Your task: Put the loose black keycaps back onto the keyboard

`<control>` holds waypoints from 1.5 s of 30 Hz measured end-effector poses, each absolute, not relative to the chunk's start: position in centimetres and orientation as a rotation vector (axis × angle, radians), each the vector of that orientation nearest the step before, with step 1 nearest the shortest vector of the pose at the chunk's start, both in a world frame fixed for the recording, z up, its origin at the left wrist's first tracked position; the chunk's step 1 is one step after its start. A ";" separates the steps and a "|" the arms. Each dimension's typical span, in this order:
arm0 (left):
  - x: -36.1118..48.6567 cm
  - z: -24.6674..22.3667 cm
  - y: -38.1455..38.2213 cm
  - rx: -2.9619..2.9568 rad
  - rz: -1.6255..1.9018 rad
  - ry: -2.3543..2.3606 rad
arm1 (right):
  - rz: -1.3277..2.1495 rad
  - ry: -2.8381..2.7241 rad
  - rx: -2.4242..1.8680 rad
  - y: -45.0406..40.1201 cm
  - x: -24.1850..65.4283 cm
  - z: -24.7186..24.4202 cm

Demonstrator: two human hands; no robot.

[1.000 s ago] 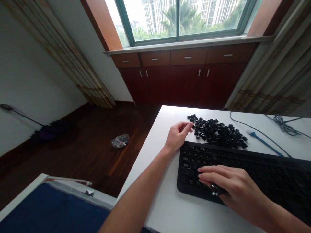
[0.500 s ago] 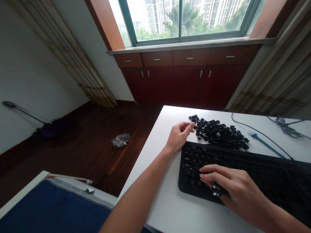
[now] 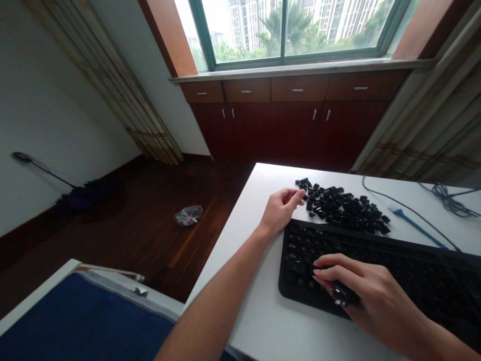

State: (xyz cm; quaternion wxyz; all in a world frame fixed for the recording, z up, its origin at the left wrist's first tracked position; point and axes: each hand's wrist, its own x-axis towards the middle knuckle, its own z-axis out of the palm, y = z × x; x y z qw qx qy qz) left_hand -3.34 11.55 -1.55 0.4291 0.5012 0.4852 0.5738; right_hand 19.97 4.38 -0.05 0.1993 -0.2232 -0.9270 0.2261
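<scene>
A black keyboard without its keycaps lies on the white table. Over its left part, my right hand curls around a dark object with a shiny end, its kind unclear. The fingertips of that hand rest on or just above the keyboard. Beyond the keyboard's top edge is a loose heap of black keycaps. At the heap's left end my left hand has thumb and fingers pinched together; whatever is between them is hidden. Its wrist is beside the keyboard's top left corner.
A blue brush lies right of the keycaps, near a dark cable and a coiled cord. On the floor left of the table is a clear plastic bag. Something covered in blue cloth stands at lower left.
The whole view has shifted slightly, so everything appears a little further right. Both hands keep nearly the same pose and place relative to the keyboard.
</scene>
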 end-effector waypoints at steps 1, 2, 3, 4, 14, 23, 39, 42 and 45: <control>-3.4 -1.6 11.5 1.252 1.430 1.212 | 0.633 -2.592 -0.630 4.3 20.0 0.0; -3.4 -1.5 11.5 1.252 1.428 1.214 | 0.633 -2.596 -0.638 4.3 19.9 0.1; -3.4 -1.5 11.5 1.252 1.427 1.216 | 0.629 -2.599 -0.646 4.2 19.9 0.2; -3.4 -1.5 11.5 1.251 1.426 1.219 | 0.623 -2.601 -0.649 4.2 19.8 0.2; -3.3 -1.4 11.5 1.246 1.430 1.216 | 0.730 -2.417 -0.722 4.0 18.9 1.9; -3.4 -0.8 11.4 1.209 1.422 1.240 | 1.665 -1.528 -0.791 4.5 16.4 7.4; -3.3 -1.3 11.3 1.170 1.357 1.098 | 1.598 -1.722 -0.539 3.7 13.0 4.5; -3.3 -1.0 11.0 1.215 1.357 1.083 | 1.375 -1.868 -0.656 4.1 13.5 4.5; -3.3 -0.4 10.7 1.265 1.376 1.060 | 1.117 -2.015 -0.782 6.2 14.5 4.6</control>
